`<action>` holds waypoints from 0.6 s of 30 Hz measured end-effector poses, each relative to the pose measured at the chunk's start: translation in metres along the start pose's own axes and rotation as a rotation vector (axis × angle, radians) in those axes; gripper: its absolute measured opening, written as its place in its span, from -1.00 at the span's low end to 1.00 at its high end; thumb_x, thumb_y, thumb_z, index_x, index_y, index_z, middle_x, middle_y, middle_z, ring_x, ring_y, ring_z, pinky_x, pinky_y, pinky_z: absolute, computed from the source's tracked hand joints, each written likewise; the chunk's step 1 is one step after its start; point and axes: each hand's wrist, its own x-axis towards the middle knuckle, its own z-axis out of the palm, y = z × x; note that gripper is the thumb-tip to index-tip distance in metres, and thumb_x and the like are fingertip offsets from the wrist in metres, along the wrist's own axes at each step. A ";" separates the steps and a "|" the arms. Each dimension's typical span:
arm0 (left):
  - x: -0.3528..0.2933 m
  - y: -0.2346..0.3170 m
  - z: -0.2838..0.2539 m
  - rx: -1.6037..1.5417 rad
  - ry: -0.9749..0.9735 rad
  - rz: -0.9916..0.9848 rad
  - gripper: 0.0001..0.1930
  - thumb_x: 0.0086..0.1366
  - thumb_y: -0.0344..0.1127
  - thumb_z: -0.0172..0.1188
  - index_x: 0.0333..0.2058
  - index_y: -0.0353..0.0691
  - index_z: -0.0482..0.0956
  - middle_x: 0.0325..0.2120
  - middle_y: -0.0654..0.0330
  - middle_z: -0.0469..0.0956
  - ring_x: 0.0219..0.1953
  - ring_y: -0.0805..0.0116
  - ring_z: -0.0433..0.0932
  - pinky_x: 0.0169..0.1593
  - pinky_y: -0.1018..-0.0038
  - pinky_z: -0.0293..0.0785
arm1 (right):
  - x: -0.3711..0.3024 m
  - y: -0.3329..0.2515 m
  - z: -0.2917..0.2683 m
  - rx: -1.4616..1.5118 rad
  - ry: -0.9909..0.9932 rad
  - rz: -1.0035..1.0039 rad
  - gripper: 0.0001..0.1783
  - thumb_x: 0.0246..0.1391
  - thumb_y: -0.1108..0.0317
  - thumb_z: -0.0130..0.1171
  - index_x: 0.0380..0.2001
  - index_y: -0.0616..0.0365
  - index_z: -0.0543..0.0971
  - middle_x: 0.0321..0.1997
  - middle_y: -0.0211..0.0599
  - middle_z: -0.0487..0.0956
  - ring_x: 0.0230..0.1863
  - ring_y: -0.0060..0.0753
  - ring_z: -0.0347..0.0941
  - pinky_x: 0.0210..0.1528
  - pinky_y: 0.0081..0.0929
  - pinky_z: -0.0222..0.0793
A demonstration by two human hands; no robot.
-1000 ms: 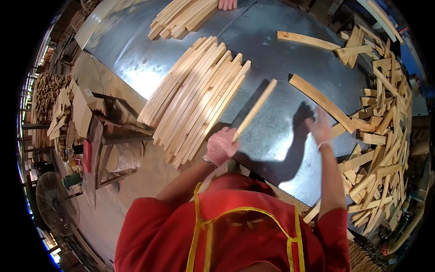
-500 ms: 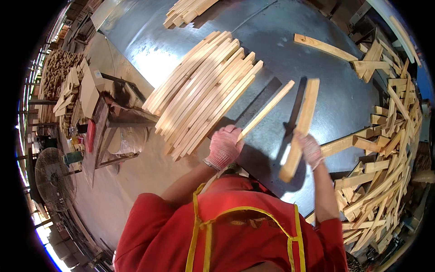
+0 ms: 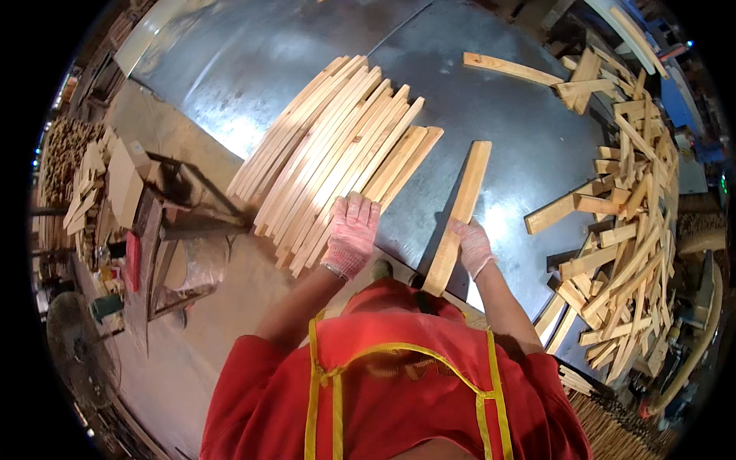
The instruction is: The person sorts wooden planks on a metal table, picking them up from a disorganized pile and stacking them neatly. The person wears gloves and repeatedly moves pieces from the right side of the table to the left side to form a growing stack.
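Note:
My right hand (image 3: 474,247), in a pale pink knit glove, grips a wooden strip (image 3: 460,218) by its lower half. The strip slants away from me over the metal table (image 3: 529,153). My left hand (image 3: 353,239), gloved alike, lies with its fingers stretched over the near ends of a row of wooden strips (image 3: 330,153). These strips sit side by side, their far ends uneven. At the row's right side, two darker strips (image 3: 406,165) reach less far than the others; my left fingers touch near their ends.
A jumbled heap of wood pieces (image 3: 636,253) spreads along the table's right side. One loose strip (image 3: 510,67) lies at the far right. To the left stand a wooden stand (image 3: 157,253), a fan (image 3: 77,345) and stacked wood (image 3: 73,157).
The strip that my left hand held now lies against the row's right side, and that hand has moved left onto the row. My right hand has brought its strip leftward.

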 end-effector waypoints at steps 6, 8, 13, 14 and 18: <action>0.019 0.069 -0.073 -1.044 -0.170 -0.059 -0.26 0.12 -0.34 0.25 0.34 -0.22 0.32 0.20 -0.16 0.48 0.20 -0.26 0.49 0.23 -0.07 0.43 | -0.055 0.003 0.050 0.365 -0.150 -0.083 -0.36 0.29 0.21 0.40 0.31 0.13 0.36 0.00 -0.30 0.57 0.03 -0.37 0.52 0.15 -0.30 0.54; 0.030 0.089 -0.091 -1.146 -0.574 -0.085 -0.20 0.21 -0.16 0.22 0.43 -0.06 0.21 0.35 -0.16 0.37 0.38 -0.26 0.35 0.40 0.02 0.35 | -0.024 0.046 0.028 0.322 -0.037 -0.140 -0.18 0.26 0.21 0.42 0.43 0.01 0.20 0.08 -0.27 0.56 0.05 -0.27 0.52 0.14 -0.21 0.55; 0.011 0.052 -0.005 -1.652 -0.207 -0.069 -0.41 0.23 -0.41 0.30 0.27 -0.19 0.51 0.14 0.26 0.56 0.03 0.46 0.54 0.11 0.51 0.47 | -0.037 0.019 0.012 0.190 -0.019 -0.037 -0.37 0.19 0.29 0.39 0.29 0.12 0.43 -0.01 -0.25 0.64 -0.06 -0.28 0.58 0.07 -0.25 0.56; 0.009 0.043 -0.004 -1.534 -0.210 -0.113 -0.42 0.26 -0.35 0.30 0.28 -0.22 0.49 0.21 0.17 0.53 0.14 0.33 0.52 0.21 0.42 0.44 | -0.049 0.008 0.010 0.141 0.028 -0.099 -0.41 0.20 0.28 0.37 0.26 0.15 0.47 -0.04 -0.24 0.66 -0.07 -0.29 0.59 0.06 -0.26 0.56; 0.004 0.012 0.004 -1.174 -0.164 0.065 -0.51 0.27 -0.31 0.28 0.16 -0.37 0.53 0.12 0.01 0.59 0.16 0.08 0.57 0.23 0.30 0.49 | -0.027 -0.095 -0.063 -0.375 0.198 -0.361 -0.51 0.27 0.26 0.29 0.22 0.18 0.56 -0.09 -0.29 0.67 -0.11 -0.36 0.61 0.04 -0.29 0.58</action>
